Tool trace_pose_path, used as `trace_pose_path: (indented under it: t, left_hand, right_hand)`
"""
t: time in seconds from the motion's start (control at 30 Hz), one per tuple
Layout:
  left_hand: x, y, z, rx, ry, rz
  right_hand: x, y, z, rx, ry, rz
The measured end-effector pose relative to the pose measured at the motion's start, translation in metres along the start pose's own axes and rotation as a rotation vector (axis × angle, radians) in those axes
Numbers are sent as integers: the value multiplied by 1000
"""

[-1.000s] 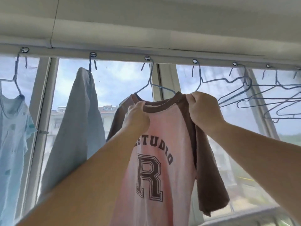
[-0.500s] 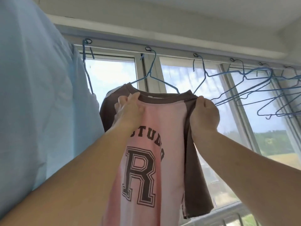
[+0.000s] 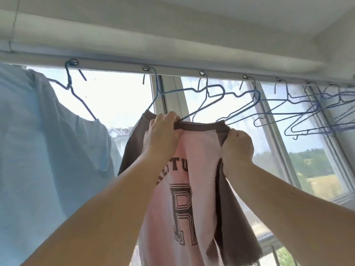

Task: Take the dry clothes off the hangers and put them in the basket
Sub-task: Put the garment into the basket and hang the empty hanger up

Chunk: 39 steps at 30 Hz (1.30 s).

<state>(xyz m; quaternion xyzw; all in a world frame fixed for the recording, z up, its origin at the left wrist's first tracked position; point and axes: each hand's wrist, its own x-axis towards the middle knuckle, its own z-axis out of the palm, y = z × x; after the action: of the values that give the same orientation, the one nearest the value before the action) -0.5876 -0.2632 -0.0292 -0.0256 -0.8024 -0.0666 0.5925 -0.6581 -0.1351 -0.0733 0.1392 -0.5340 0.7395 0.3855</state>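
Observation:
A pink T-shirt [image 3: 199,162] with brown sleeves and a large letter R hangs in the middle, on a blue wire hanger [image 3: 159,93] hooked to the rail above. My left hand [image 3: 161,135] grips the brown collar at its left end. My right hand [image 3: 237,148] grips the right shoulder seam in a fist. The right end of the hanger sticks out bare above the collar. A light blue garment [image 3: 48,150] hangs on another hanger [image 3: 76,96] at the left. No basket is in view.
Several bare blue wire hangers [image 3: 288,112] hang from rings on the white rail [image 3: 192,68] to the right. Behind them is a window [image 3: 119,100] with white frames, and a railing [image 3: 272,248] shows at the lower right.
The shirt's right shoulder has come off the hanger, whose right end now stands bare. My left hand has shifted up onto the collar. The view has swung left and upward.

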Motion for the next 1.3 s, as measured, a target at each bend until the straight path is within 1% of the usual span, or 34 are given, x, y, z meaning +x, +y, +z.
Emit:
trace_pose_path:
  t: [0.07, 0.17, 0.3, 0.4, 0.43, 0.5, 0.57, 0.73, 0.87, 1.07, 1.17, 1.23, 1.3]
  left_hand:
    - [0, 2, 2, -23, 18, -3]
    - [-6, -1, 5, -75, 8, -70]
    - [-38, -19, 22, -165, 13, -205]
    - [-68, -29, 43, -202, -87, -254]
    - [-78, -31, 49, -247, -139, -275]
    - [-102, -30, 58, -433, -259, -369]
    - [-129, -24, 65, -679, -392, -503]
    - [-184, -11, 73, -1063, -553, -681]
    - [-215, -4, 81, -1085, -641, -702]
    - [-257, 18, 107, -1015, -610, -780]
    - [-273, 24, 115, -1061, -634, -806]
    - [-283, 30, 118, -1113, -642, -852]
    - [-294, 35, 121, -1101, -661, -834]
  right_hand:
    - [-1, 5, 0, 39, -57, -1]
    - [0, 8, 0, 64, -169, -48]
    - [-4, 17, -2, -35, -325, -93]
    - [-15, 29, -5, -144, -435, -128]
    - [-20, 35, -7, -170, -496, -137]
    - [-34, 49, -14, -235, -630, -132]
    - [-49, 66, -26, -268, -727, -94]
    - [-79, 105, -61, -311, -767, -36]
    - [-96, 126, -88, -337, -781, -3]
    - [-113, 154, -132, -406, -796, 74]
    - [-119, 162, -152, -364, -835, 184]
    - [-121, 166, -167, -299, -892, 296]
    - [-121, 170, -181, -294, -977, 409]
